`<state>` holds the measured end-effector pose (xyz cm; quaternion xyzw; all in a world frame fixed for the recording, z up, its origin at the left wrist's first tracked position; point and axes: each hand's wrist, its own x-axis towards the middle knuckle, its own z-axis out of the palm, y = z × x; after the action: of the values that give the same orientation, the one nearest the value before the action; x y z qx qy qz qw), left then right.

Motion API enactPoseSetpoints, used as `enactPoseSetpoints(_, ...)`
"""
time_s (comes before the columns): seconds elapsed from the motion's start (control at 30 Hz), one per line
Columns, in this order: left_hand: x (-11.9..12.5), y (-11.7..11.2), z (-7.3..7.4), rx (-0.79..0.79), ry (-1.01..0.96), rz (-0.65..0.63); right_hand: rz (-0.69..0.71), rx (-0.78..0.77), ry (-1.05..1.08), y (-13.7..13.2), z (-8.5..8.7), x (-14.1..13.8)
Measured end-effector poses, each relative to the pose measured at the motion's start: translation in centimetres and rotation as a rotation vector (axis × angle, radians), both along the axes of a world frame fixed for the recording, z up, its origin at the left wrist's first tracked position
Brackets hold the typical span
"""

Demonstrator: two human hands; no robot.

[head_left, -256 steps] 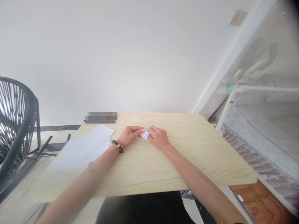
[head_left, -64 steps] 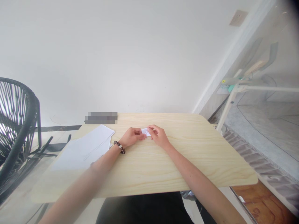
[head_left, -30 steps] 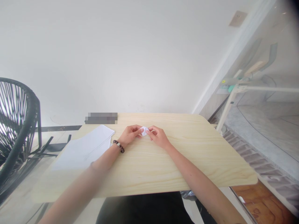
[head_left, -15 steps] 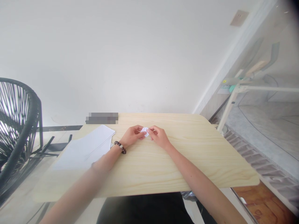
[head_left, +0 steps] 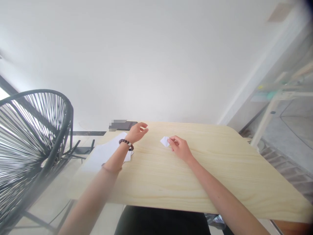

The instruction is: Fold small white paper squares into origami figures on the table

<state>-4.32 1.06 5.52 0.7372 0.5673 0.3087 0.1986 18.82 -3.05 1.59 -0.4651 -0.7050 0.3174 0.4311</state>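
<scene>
A small folded piece of white paper [head_left: 164, 141] is pinched at its right side by my right hand [head_left: 180, 147], over the middle of the wooden table [head_left: 156, 176]. Creases run across the paper, and it has a pointed left corner. My left hand [head_left: 138, 132], with a dark bead bracelet at the wrist, holds nothing; its thumb and fingers are apart. It is raised near the black device [head_left: 127, 125] at the table's back edge. Beneath my left forearm lie white paper sheets [head_left: 105, 151], partly covered by the arm.
A black woven chair [head_left: 39, 153] stands left of the table. The white wall [head_left: 156, 65] rises behind the table's far edge. To the right is a pale metal frame [head_left: 266, 119], and a dark-clothed lap [head_left: 161, 222] is below the front edge.
My left hand has let go of the folded paper and moved away left toward the black device. My right hand keeps the paper. The view has turned left.
</scene>
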Motion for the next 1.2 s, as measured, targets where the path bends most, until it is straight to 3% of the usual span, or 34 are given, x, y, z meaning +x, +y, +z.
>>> enactPoseSetpoints(0.07,-1.7,0.7,-0.4,0.031,0.136,0.16,0.005,-0.005,0.005,0.0,0.0,0.0)
enactPoseSetpoints(0.17,-4.3,1.3,-1.2,-0.056,0.301,0.382,0.013,-0.008,-0.001,-0.1,0.1,-0.1)
enactPoseSetpoints(0.47,-10.8,0.8,-2.4,-0.233,0.457,0.706,0.007,-0.016,-0.036,-0.2,0.2,-0.2)
enactPoseSetpoints(0.83,-11.6,1.5,-3.1,-0.229,0.508,0.765,0.009,-0.04,-0.041,-0.2,0.2,-0.2)
enactPoseSetpoints(1.0,-11.5,1.0,-3.0,-0.159,0.545,0.69,0.0,-0.038,-0.058,-0.1,0.2,-0.2)
enactPoseSetpoints(1.2,-11.9,1.0,-2.9,-0.109,0.431,0.603,-0.004,-0.044,-0.067,-0.1,0.1,-0.2)
